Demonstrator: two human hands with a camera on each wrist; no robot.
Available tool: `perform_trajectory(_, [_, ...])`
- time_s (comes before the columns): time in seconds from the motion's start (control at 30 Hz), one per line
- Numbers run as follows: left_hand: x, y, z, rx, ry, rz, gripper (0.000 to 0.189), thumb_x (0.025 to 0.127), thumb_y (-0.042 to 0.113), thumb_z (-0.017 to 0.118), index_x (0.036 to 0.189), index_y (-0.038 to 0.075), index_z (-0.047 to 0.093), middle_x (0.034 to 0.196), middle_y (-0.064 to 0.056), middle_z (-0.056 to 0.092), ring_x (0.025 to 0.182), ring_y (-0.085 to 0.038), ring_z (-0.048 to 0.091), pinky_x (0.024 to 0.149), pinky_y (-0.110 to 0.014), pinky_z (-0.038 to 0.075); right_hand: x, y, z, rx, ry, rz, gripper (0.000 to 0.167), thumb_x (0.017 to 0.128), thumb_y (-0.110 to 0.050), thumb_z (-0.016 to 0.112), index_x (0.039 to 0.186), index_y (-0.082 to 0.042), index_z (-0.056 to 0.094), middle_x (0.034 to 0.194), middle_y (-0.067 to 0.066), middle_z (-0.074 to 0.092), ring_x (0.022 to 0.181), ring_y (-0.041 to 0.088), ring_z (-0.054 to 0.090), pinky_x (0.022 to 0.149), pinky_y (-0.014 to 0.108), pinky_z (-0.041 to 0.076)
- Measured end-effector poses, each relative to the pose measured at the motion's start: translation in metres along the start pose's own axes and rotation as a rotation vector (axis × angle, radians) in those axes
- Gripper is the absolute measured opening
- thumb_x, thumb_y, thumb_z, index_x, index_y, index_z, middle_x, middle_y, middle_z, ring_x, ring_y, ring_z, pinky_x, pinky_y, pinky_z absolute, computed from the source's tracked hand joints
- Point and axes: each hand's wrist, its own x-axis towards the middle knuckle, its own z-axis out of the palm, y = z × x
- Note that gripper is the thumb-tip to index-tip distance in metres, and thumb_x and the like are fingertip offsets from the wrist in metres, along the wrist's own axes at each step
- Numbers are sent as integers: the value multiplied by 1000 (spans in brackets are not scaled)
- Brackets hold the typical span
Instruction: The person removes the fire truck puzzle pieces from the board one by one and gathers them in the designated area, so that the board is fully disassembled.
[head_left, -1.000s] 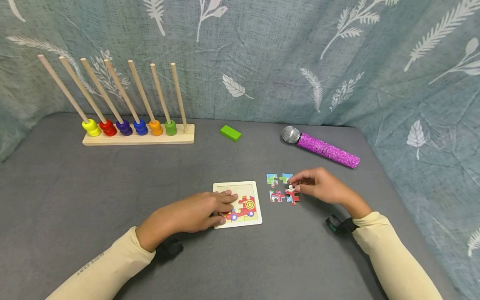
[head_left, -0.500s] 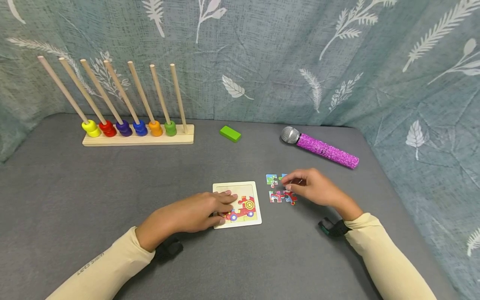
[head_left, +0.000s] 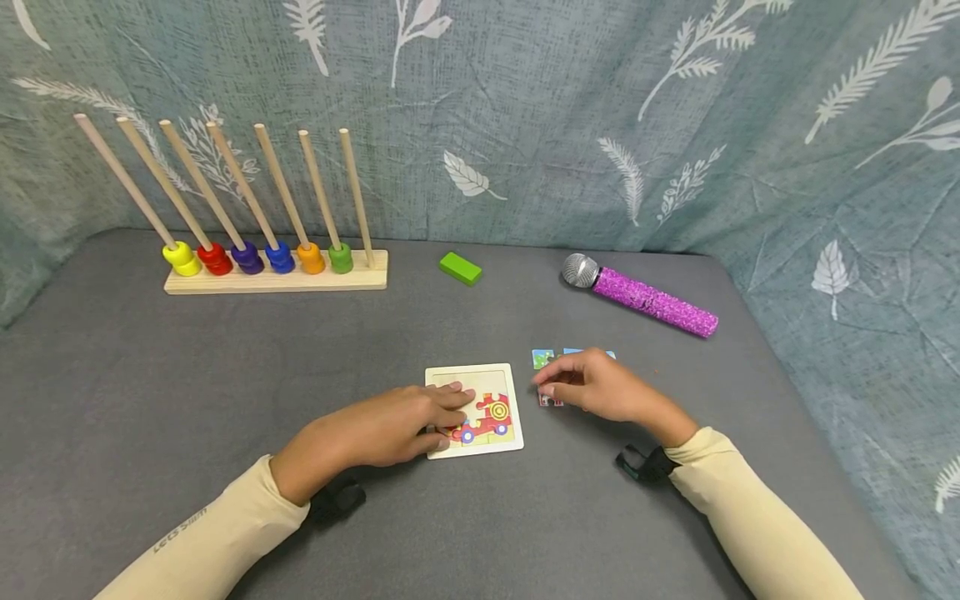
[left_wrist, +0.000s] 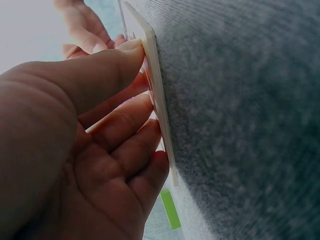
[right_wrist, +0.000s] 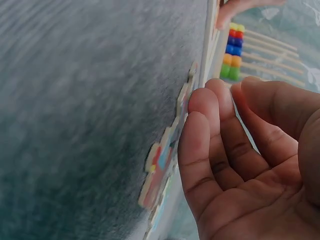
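Note:
My left hand (head_left: 397,423) rests on the left part of a wooden puzzle tray (head_left: 517,414), its fingers spread over a red vehicle picture (head_left: 495,410). In the left wrist view the thumb (left_wrist: 107,72) and fingertips touch the tray's face. My right hand (head_left: 600,385) hovers low over loose puzzle pieces to the right of the tray, fingers loosely bent. A green-and-blue piece (head_left: 542,358) shows beyond its fingertips, and a reddish piece (head_left: 550,401) lies partly under them. The right wrist view shows pieces (right_wrist: 159,170) flat on the table; nothing is visible between thumb and fingers.
A wooden peg rack (head_left: 276,284) with coloured beads stands at the back left. A green block (head_left: 461,267) lies at the back middle. To its right is a microphone (head_left: 652,300) with a glittery purple handle. A patterned curtain (head_left: 525,125) hangs behind the grey table (head_left: 360,350).
My right hand has moved left across the loose pieces, covering the lower right one and uncovering a blue edge behind the hand. My left hand and the tray have stayed in place.

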Motion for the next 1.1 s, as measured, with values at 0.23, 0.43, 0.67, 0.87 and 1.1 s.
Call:
perform_trajectory(0.23, [1, -1, 0, -22, 2, 3, 34, 95, 10, 62, 127, -3, 63, 143, -17, 47, 134, -32, 41, 104, -50, 38, 3, -6, 2, 12, 5, -32, 14, 92, -3, 65, 103, 2, 73, 86, 6, 71, 74, 19, 64, 66, 26, 52])
perform_trajectory(0.43, [1, -1, 1, -26, -3, -1, 34, 95, 10, 63, 127, -2, 63, 143, -17, 47, 135, -32, 41, 104, -49, 37, 7, -13, 3, 0, 19, -39, 15, 93, -3, 63, 104, 0, 73, 89, 8, 71, 71, 17, 61, 59, 24, 48])
perform_trajectory(0.67, [1, -1, 0, -26, -12, -13, 34, 95, 11, 63, 127, -1, 63, 144, -15, 47, 135, -31, 40, 105, -49, 37, 13, -21, 7, 1, 10, -63, 15, 93, -5, 64, 104, -1, 73, 91, 9, 70, 66, 14, 57, 56, 24, 46])
perform_trajectory(0.87, [0, 0, 0, -25, -15, -21, 35, 95, 11, 63, 128, -1, 63, 144, -15, 47, 135, -31, 40, 104, -49, 38, 20, -23, 15, 25, 14, -64, 17, 94, -3, 60, 105, -1, 73, 93, 9, 71, 63, 23, 59, 54, 25, 48])
perform_trajectory(1.1, [0, 0, 0, -27, -4, -16, 35, 94, 10, 64, 127, -1, 63, 143, -15, 48, 134, -31, 41, 103, -49, 38, 25, -24, 20, 30, -25, -101, 18, 95, -3, 59, 106, -1, 73, 96, 7, 72, 73, 11, 60, 62, 24, 48])
